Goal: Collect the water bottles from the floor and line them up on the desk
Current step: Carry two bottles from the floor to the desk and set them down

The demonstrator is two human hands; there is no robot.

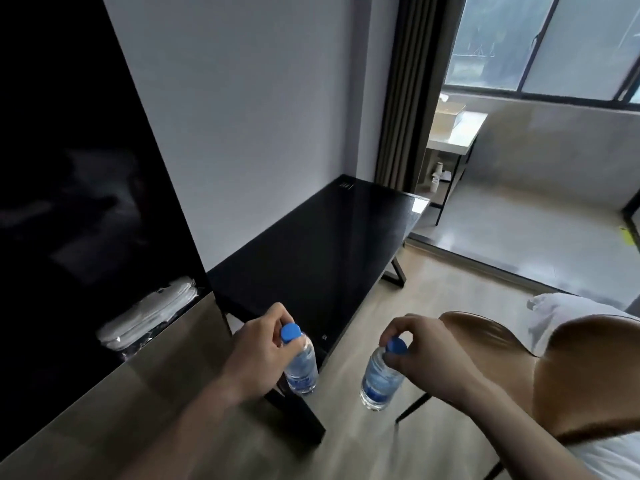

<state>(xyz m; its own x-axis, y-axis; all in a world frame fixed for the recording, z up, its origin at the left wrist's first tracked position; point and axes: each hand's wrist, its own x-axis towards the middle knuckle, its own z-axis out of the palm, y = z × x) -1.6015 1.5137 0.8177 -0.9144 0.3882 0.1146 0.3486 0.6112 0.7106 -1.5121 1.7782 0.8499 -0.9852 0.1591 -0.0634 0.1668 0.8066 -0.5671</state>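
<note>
Two clear water bottles are carried by their blue caps above the wooden floor (346, 441): the left bottle (302, 367) is pinched at the neck by the left hand (258, 355), the right bottle (380, 379) by the right hand (420, 355). A brown chair (540, 368) is seen at right. Beyond, the black desk (311, 258) is set against the wall, its glossy top bare.

A: What's hard to make out?
B: Fingers cover the necks of the 2 bottles (302, 365) (380, 379); their labels are blurred. The brown chair (561, 368) runs off the right edge.
A: And the dark cabinet (69, 168)?
B: Mostly black; only pale folded cloths (149, 313) show.
</note>
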